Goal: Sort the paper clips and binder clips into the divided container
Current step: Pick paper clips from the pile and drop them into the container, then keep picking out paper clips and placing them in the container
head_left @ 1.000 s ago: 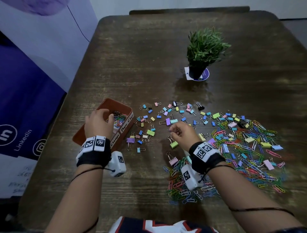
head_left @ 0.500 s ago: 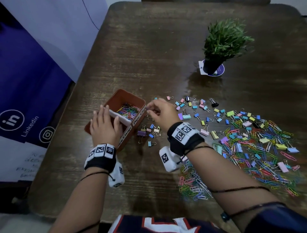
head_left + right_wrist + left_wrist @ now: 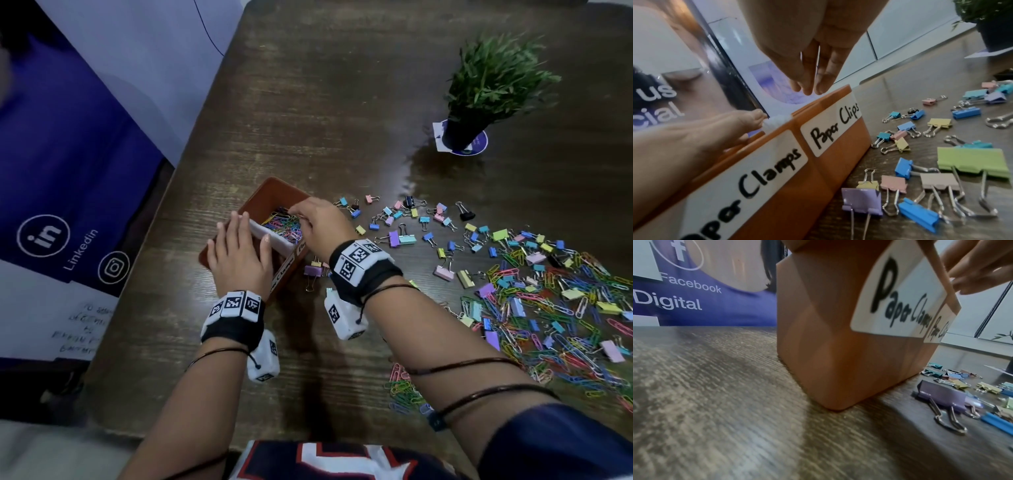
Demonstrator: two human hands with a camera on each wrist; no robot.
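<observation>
Right hand is hovering over the box's far section, fingertips pinched together; contents can't be told. Clips should be released low, box steadied by flat left hand.

Right hand hovers above the orange container, fingers down.

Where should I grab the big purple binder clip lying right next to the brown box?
Pinch the purple binder clip by its flat body from above, fingers on its two short ends; its wire handles lie flat toward you, and the brown box crowds its left side.
</observation>
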